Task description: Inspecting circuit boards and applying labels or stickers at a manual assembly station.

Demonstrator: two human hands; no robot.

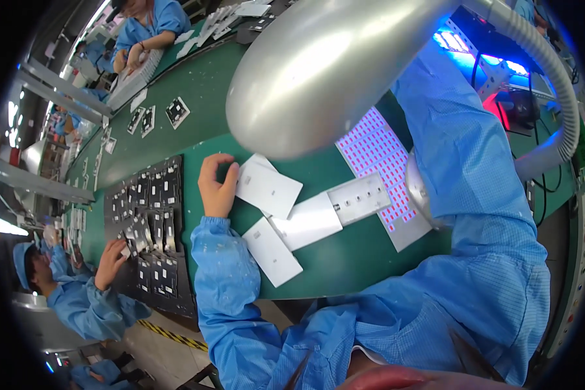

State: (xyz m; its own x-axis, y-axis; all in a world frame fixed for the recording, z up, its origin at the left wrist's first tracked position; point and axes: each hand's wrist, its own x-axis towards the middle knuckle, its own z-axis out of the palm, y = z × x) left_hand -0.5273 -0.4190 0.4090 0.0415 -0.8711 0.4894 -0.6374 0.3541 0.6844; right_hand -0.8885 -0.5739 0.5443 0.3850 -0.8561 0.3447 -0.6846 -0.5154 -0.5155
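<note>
My left hand (218, 185) rests on the green table (331, 273), thumb and forefinger curved and apart around a gap. Its thumb lies at the edge of a flat white panel (270, 188); whether it touches cannot be told. That panel overlaps other white pieces: a second panel (273, 252) closer to me and a plain one (312, 221) in the middle. Beside these lies a shallow white casing (357, 200) with several small dark marks inside. My right forearm (461, 130) reaches far up past the lamp head, and its hand is hidden there.
A big silver lamp head (305, 71) hangs over the table on a ribbed neck (569, 84). Below it lies a sheet of pink-red labels (387, 169). A black tray (185, 286) of dark parts stands left, under a co-worker's hand (110, 263). Another co-worker (149, 32) sits far left.
</note>
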